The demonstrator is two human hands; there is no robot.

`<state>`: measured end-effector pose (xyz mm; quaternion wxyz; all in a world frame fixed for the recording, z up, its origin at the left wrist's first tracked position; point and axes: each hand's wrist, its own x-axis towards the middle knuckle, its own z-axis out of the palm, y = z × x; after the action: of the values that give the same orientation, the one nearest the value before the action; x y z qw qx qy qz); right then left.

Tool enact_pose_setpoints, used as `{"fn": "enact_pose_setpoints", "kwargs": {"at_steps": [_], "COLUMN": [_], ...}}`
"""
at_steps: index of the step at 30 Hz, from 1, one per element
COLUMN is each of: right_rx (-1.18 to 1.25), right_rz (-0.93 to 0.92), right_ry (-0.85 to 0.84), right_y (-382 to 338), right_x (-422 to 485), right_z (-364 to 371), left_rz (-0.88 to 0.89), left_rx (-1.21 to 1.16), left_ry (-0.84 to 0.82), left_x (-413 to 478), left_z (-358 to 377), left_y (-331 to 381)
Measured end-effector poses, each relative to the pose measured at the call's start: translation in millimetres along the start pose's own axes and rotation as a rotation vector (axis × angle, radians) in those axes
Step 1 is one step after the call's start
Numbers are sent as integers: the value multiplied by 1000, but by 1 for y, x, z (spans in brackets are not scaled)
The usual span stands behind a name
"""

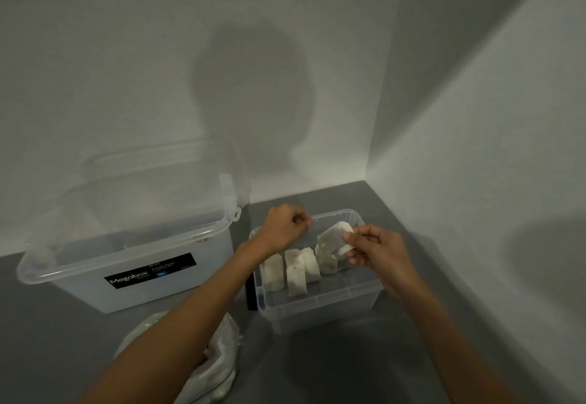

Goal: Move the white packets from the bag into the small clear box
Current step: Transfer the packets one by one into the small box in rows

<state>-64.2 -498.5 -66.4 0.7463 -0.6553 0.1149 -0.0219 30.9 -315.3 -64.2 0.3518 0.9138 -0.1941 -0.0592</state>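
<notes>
The small clear box (320,307) stands on the grey table, right of centre. Several white packets (296,272) stand upright in a row inside it. My right hand (377,253) hovers over the box's right side and pinches a white packet (333,238) by its edge, next to the row's right end. My left hand (283,226) is over the box's back left corner with its fingers curled; whether it holds anything does not show. The clear plastic bag (218,368) with more packets lies at the front, partly hidden under my left forearm.
A large clear storage box (133,264) with a black label stands open at the left, its lid tilted up against the wall. White walls meet in a corner just behind the small box. Grey tabletop (348,368) spreads in front.
</notes>
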Motion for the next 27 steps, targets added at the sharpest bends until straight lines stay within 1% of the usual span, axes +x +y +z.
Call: {"fn": "enact_pose_setpoints", "kwargs": {"at_steps": [2, 3, 4, 6, 8, 11, 13, 16, 23, 25, 27], "right_rx": [-76, -121, -165, -244, -292, -313, -306, -291, -304, -302, -309], "right_rz": [-20, -29, -34, -36, -35, -33, -36, -47, -58, -54, -55], "right_ry": [-18, -30, -45, -73, -89, -92, -78, -59, -60, -63, -64], "right_y": [-1, -2, -4, -8, -11, -10, -8, -4, -1, 0, 0], "right_x": [2, 3, 4, 6, 8, 10, 12, 14, 13, 13, 12], "right_z": [-2, -2, -2, -1, 0, 0, -3, -5, -2, -1, 0], "left_rz": [72, 105, 145, 226, 277, 311, 299, 215, 56, 42, 22], "left_rx": [-195, -239, -237, -161, -86, -49, -6, 125, 537, 665, 730], "left_ry": [-68, -120, -163, -205, -214, -198, -181, -196, -317, -344, -388], "left_x": [-5, -8, -9, -9, -8, -7, -7, -8, -13, -13, -13], "left_z": [-13, -16, -17, -15, -12, -12, -14, -15, -5, 0, 5], "left_y": [18, 26, 32, 38, 42, 42, 37, 25, -2, -7, -10]}}
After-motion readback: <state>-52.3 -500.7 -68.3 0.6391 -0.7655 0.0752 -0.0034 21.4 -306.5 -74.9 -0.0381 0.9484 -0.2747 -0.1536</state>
